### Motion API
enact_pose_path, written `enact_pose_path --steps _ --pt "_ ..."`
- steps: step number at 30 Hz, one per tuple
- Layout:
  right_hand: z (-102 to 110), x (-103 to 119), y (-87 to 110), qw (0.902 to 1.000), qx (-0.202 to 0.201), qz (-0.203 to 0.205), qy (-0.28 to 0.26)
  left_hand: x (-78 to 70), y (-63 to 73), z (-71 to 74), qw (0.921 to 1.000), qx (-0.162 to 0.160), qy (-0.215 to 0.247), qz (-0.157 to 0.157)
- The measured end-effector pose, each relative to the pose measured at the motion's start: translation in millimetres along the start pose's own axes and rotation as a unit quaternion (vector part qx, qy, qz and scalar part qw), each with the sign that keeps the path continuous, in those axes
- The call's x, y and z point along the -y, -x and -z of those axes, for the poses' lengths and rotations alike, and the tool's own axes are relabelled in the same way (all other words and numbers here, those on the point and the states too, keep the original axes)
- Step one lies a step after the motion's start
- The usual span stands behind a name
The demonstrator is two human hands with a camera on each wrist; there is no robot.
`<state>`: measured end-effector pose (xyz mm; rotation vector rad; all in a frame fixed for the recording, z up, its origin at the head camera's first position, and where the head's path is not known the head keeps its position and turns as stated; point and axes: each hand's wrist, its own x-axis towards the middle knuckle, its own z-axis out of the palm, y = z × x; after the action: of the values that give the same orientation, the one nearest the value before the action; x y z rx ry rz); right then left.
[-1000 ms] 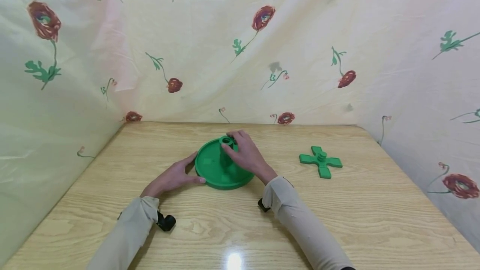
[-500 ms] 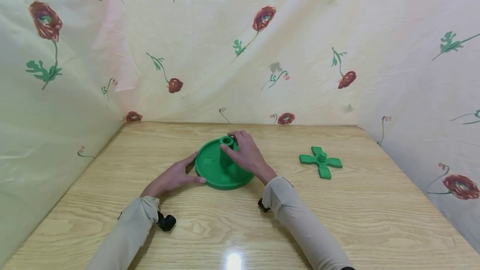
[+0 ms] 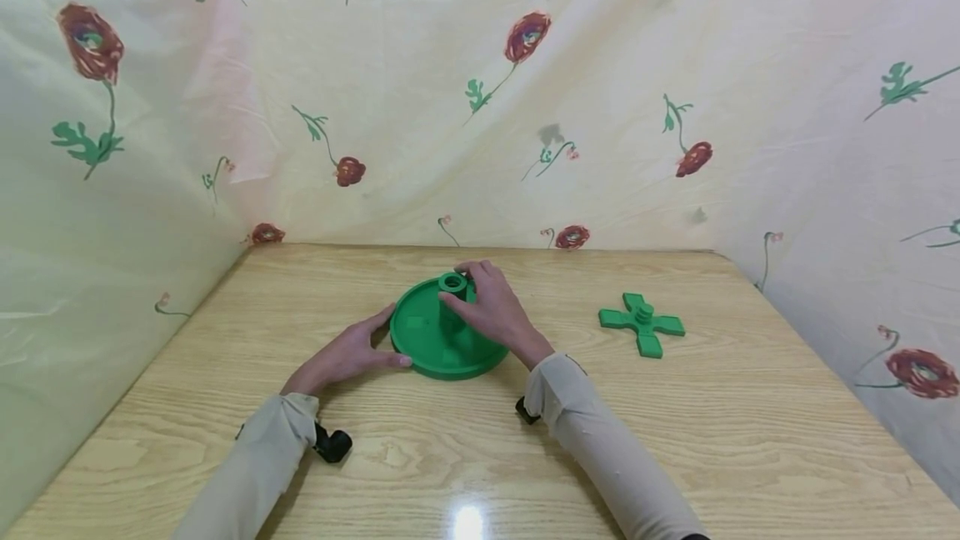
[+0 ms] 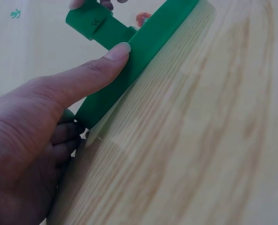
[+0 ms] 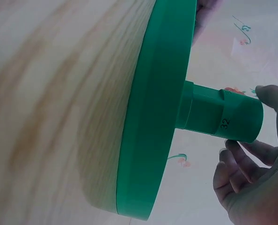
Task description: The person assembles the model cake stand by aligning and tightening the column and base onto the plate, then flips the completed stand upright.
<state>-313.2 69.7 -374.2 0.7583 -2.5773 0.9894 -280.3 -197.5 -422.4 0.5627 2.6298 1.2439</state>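
A round green tray with a low raised rim lies flat on the table. From its middle rises a green hollow post, with a wider upper sleeve marked with small dark digits. My left hand holds the tray's left edge, its thumb on the near rim and its fingers round the far side. My right hand grips the upper part of the post between thumb and fingers, from the right. Some of its fingers are partly hidden behind the post in the head view.
Right of the tray, a green cross-shaped piece with a round stepped knob lies on the wooden table. Flower-patterned cloth hangs behind and at both sides. A black wrist camera sits on the left forearm.
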Motion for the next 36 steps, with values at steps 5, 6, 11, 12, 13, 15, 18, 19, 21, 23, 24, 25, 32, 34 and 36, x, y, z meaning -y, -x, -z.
enact_pose_path --steps 5,6,11,12,13,15,18,19,21,23,24,25,32,34,36 --pt "-0.7 -1.0 0.3 0.9999 -0.007 0.008 0.000 -0.1 0.5 -0.2 1.0000 0.001 0.002 -0.003" --pt "-0.7 -1.0 0.4 0.9999 -0.007 0.008 0.001 -0.2 0.5 -0.3 1.0000 0.001 0.003 -0.002" --pt "-0.2 -0.4 0.8 1.0000 -0.007 -0.001 -0.001 0.0 0.7 -0.5 1.0000 -0.001 0.001 -0.001" --pt "-0.1 -0.2 0.9 1.0000 -0.007 -0.002 -0.001 0.1 0.6 -0.6 1.0000 -0.002 0.001 -0.002" --pt "0.1 -0.1 1.0 1.0000 -0.007 -0.001 -0.002 0.3 0.6 -0.6 1.0000 -0.002 0.000 -0.002" --pt "0.3 0.1 1.1 1.0000 -0.005 0.004 -0.002 0.4 0.4 -0.7 1.0000 -0.001 0.001 -0.004" --pt "0.0 -0.4 1.1 0.9999 -0.004 0.011 -0.002 0.6 0.2 -0.7 1.0000 -0.001 0.002 -0.005" --pt "-0.2 -0.7 0.9 0.9999 -0.005 0.013 -0.002 0.7 0.1 -0.7 1.0000 0.000 0.003 -0.006" --pt "-0.6 -1.4 0.5 0.9999 -0.006 0.013 -0.002 0.9 0.0 -0.7 1.0000 0.001 0.004 -0.008" --pt "-1.4 -1.9 0.1 0.9999 -0.007 0.011 -0.004 1.4 0.1 -0.6 0.9999 0.002 0.004 -0.010" --pt "-1.6 -1.9 -0.1 0.9999 -0.007 0.011 -0.005 1.5 0.1 -0.5 0.9999 0.002 0.004 -0.011" --pt "-1.9 -2.1 -0.3 0.9999 -0.007 0.010 -0.005 1.5 0.1 -0.5 0.9999 0.002 0.005 -0.011" --pt "-1.1 -1.2 -0.9 0.9999 -0.004 0.012 -0.003 0.4 -0.4 -0.6 0.9999 0.003 0.010 -0.005" --pt "-1.1 -1.0 -0.8 0.9999 -0.005 0.012 -0.003 1.0 -0.5 -0.6 0.9999 0.002 0.011 -0.006" --pt "-1.4 -0.8 -0.8 0.9999 -0.005 0.011 -0.003 1.8 -0.5 -0.6 0.9999 0.002 0.009 -0.006"
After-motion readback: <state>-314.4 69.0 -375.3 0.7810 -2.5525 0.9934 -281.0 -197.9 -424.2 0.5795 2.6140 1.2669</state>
